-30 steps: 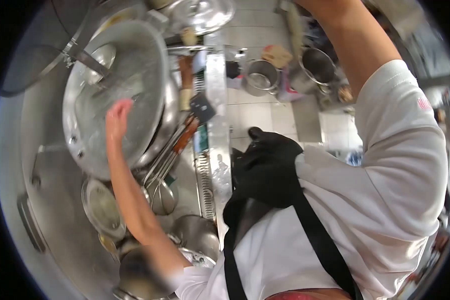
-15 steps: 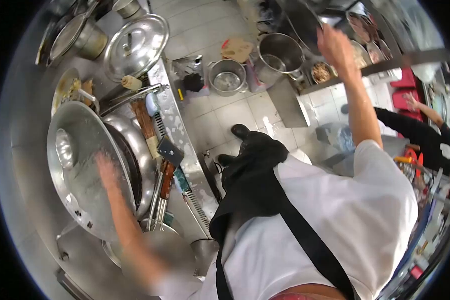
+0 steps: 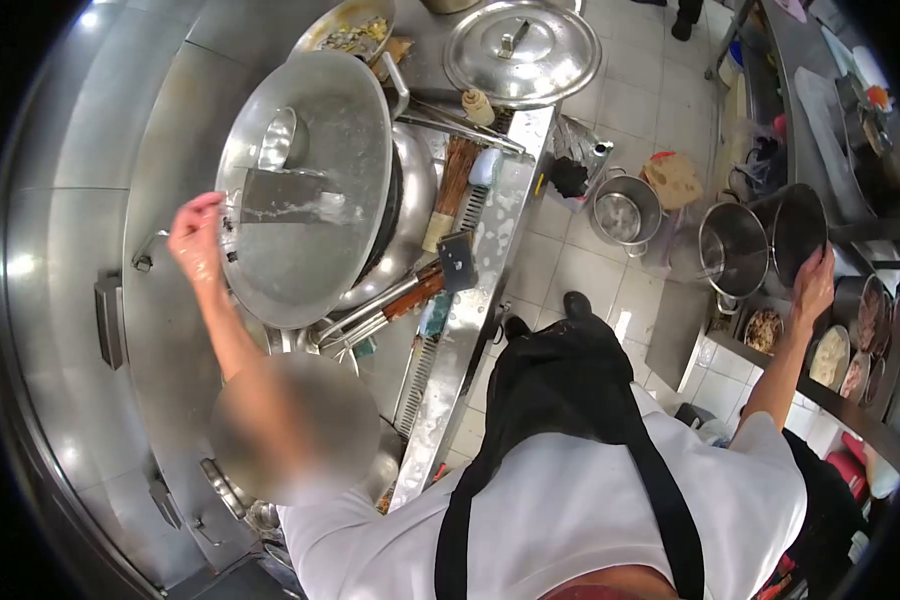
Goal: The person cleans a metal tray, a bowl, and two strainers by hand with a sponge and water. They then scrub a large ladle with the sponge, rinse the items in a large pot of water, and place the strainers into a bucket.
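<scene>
left hand (image 3: 198,238) closed on big wok (image 3: 325,120) at its left rim, water (image 3: 285,265) inside | right hand (image 3: 816,280) gripping dark pot (image 3: 796,228), far right of wok | risk: wet hand slips, wok tips, water spills; stretched arm may drop pot

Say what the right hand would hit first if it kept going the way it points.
The dark pot: the right hand seems to touch its rim, though depth is unclear.

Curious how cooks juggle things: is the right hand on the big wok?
No, the right hand touches a dark pot at the side; the left hand is at the wok rim.
</scene>
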### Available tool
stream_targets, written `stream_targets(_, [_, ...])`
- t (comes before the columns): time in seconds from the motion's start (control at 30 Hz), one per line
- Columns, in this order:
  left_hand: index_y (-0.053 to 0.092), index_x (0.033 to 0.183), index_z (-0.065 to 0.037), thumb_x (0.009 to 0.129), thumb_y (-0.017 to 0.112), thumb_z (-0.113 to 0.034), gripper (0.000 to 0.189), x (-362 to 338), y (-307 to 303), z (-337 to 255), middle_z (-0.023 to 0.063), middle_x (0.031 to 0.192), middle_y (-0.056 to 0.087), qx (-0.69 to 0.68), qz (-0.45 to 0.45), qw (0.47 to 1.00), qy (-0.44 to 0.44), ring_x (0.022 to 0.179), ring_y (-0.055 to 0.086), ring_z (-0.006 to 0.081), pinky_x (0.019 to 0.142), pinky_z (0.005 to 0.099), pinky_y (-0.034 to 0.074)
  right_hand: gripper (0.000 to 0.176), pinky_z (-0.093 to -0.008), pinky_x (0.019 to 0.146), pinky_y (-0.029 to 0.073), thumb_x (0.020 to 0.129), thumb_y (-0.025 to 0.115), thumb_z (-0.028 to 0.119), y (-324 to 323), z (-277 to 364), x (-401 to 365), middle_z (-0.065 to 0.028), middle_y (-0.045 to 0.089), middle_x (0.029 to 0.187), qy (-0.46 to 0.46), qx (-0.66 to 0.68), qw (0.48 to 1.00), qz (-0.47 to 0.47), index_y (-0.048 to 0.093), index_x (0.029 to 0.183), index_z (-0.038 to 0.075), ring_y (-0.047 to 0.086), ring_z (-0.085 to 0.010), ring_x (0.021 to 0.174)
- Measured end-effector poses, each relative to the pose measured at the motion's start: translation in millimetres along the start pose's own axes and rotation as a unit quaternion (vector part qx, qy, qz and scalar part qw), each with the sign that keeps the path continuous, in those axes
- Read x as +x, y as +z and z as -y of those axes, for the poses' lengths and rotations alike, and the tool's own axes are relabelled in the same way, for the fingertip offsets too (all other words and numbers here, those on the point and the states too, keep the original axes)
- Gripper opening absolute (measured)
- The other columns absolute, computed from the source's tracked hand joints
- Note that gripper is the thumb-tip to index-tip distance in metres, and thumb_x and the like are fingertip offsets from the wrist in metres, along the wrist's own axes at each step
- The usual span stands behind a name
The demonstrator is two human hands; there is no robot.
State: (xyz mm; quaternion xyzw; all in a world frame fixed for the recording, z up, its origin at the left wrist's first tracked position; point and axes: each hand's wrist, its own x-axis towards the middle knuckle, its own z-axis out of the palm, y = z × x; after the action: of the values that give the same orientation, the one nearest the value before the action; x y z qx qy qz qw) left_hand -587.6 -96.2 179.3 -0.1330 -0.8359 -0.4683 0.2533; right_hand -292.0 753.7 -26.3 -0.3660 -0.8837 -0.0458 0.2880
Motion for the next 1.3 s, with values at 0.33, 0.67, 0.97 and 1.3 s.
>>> stream_targets(0.33, [0.042, 0.139, -0.002, 0.075, 0.084, -0.031, 0.082, -76.3, 60.4, 57.1, 0.0181, 0.137, 0.048, 0.189, -0.021, 0.933, -0.305, 0.127, 0.046, 0.0306, 0.108, 0.0395, 0.036, 0.036, -0.0358, 0.084, 0.053, 0.101, 0.046, 0.025, -29.8, 21.7, 2.9, -0.0096, 0.066, 0.120, 0.103, 0.183, 0.969, -0.128, 0.057, 0.132, 0.010, 0.065, -0.0219, 0.104])
stream_targets(0.67, [0.063, 0.115, 0.002, 0.078, 0.083, -0.026, 0.050, -64.7, 92.4, 102.1, 0.0094, 0.112, 0.066, -0.038, -0.003, 0.944, -0.329, 0.092, 0.063, 0.0190, 0.084, 0.0325, 0.049, 0.036, -0.0448, 0.090, 0.052, 0.093, 0.054, 0.016, 81.8, 23.0, -79.8, -0.0119, 0.063, 0.116, 0.018, 0.000, 0.995, 0.094, 0.058, 0.130, 0.018, 0.061, -0.0335, 0.107])
stream_targets(0.97, [0.065, 0.109, 0.008, 0.078, 0.081, -0.011, 0.040, 22.0, 70.4, -107.4, 0.0147, 0.107, 0.069, -0.041, -0.051, 0.998, 0.012, 0.095, 0.065, 0.0191, 0.088, 0.0311, 0.051, 0.047, -0.0415, 0.101, 0.047, 0.087, 0.060, 0.021, 122.0, 55.7, -135.4, -0.0186, 0.059, 0.129, -0.019, 0.129, 0.920, 0.369, 0.058, 0.133, 0.013, 0.058, -0.0341, 0.118])
stream_targets(1.3, [0.056, 0.088, -0.001, 0.067, 0.077, -0.014, 0.032, -104.8, 413.3, -320.1, 0.0125, 0.078, 0.065, -0.061, 0.494, 0.833, 0.240, 0.073, 0.063, 0.0282, 0.068, 0.0400, 0.050, 0.023, -0.0350, 0.074, 0.052, 0.092, 0.059, 0.021, -212.7, 186.5, 1.6, -0.0087, 0.068, 0.096, 0.134, 0.396, 0.899, -0.129, 0.065, 0.104, 0.002, 0.064, -0.0150, 0.090])
